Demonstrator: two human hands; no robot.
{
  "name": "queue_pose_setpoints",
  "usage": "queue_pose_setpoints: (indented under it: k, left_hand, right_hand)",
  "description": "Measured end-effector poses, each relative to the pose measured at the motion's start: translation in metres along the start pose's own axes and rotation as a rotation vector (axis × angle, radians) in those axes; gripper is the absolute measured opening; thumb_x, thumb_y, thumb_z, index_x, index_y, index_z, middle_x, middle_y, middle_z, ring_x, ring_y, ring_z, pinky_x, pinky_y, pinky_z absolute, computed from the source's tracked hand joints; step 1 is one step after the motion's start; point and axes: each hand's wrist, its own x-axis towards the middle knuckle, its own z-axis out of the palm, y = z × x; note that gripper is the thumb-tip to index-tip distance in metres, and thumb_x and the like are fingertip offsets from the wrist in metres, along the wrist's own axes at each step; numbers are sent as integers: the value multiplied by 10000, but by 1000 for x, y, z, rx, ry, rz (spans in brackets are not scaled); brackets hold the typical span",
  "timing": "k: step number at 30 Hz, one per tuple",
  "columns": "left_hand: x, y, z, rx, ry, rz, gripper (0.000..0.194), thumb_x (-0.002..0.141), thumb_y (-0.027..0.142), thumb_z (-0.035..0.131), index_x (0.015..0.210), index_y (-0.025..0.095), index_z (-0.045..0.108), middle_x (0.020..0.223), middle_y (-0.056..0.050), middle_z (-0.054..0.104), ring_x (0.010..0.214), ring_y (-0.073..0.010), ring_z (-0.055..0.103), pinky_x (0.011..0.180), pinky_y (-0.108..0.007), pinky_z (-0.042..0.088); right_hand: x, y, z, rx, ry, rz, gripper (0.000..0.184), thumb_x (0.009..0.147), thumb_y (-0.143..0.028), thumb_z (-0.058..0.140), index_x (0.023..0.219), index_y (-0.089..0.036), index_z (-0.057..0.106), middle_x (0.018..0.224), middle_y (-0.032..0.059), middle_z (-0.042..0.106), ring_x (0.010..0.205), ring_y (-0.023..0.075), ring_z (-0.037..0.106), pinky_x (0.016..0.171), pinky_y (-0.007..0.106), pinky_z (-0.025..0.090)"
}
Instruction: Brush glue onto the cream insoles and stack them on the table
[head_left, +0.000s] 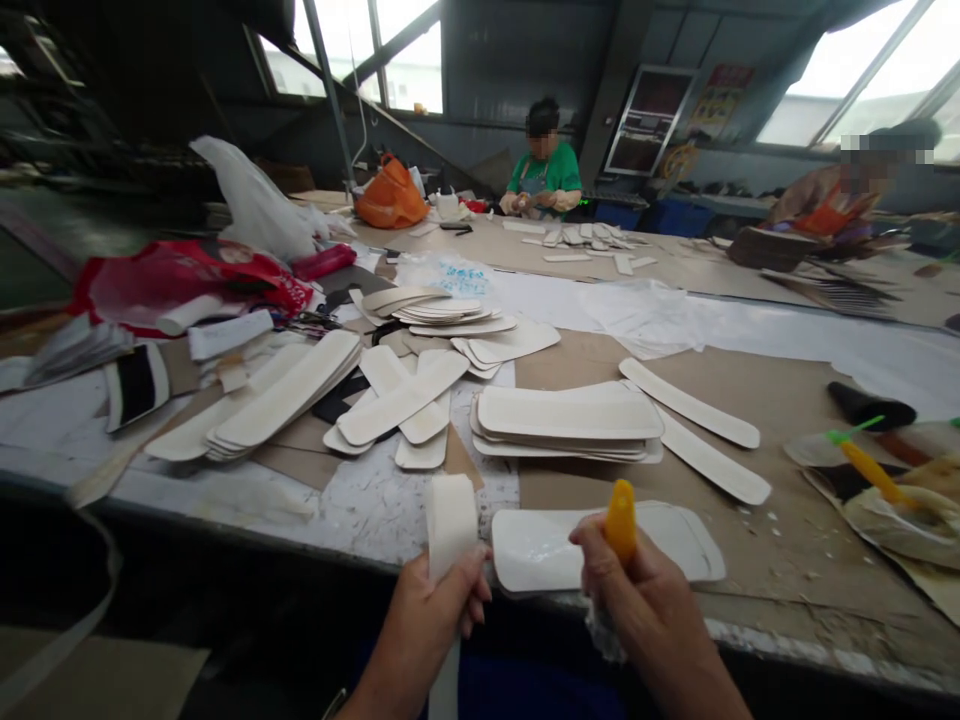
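My left hand (431,620) is closed around a long white strip (450,520) that stands upright at the table's near edge. My right hand (649,610) is closed on an orange-handled tool (621,520), its handle pointing up. Just beyond both hands lies a flat white insole-shaped piece (540,550) on the table edge. Behind it sits a stack of white pieces (566,420), with two long white strips (697,430) to its right.
More piles of white strips (285,400) and insoles (442,310) cover the brown table (787,400). Red bag (187,280) and white plastic bag (255,205) at left. A brush with orange handle (870,470) at right. Two persons (544,165) work at the far side.
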Motion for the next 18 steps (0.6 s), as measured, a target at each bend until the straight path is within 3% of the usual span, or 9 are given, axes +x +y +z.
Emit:
queue_pose_setpoints:
  k: [3, 7, 12, 15, 18]
  left_hand:
    - [-10, 7, 7, -21, -75, -29, 391, 651, 469, 644, 494, 118, 571, 414, 2, 502, 389, -72, 438, 418, -186, 331]
    - [-16, 9, 13, -123, -136, -35, 412, 548, 498, 722, 523, 108, 591, 431, -7, 538, 380, -90, 474, 402, -195, 357]
    - [-15, 14, 13, -141, -118, 48, 365, 624, 476, 679, 625, 111, 665, 559, -50, 640, 516, -154, 575, 529, -249, 467]
    - [-18, 12, 17, -116, -97, 64, 353, 641, 457, 669, 758, 125, 690, 700, -69, 687, 694, -213, 614, 664, -285, 480]
    - [-22, -1, 19, -57, -148, 59, 374, 674, 467, 635, 843, 136, 675, 758, -63, 680, 696, -208, 596, 622, -276, 461]
  right_hand:
    - [4, -2, 21, 75, -146, 56, 276, 670, -441, 633, 677, -182, 538, 506, -68, 424, 471, 85, 396, 470, 218, 345]
    - [5, -1, 37, 400, -416, 194, 343, 644, -490, 629, 637, -208, 434, 432, -87, 423, 376, 92, 422, 402, 224, 353]
    - [1, -6, 36, 420, -245, 180, 350, 651, -510, 631, 646, -193, 482, 464, -85, 402, 368, 64, 346, 380, 211, 335]
    - [-4, -8, 36, 407, -156, 162, 340, 665, -505, 623, 685, -180, 529, 510, -62, 433, 445, 94, 415, 438, 222, 384]
    - [-5, -2, 25, 341, -13, 136, 326, 692, -496, 604, 716, -177, 541, 597, -35, 489, 554, 117, 476, 531, 225, 422]
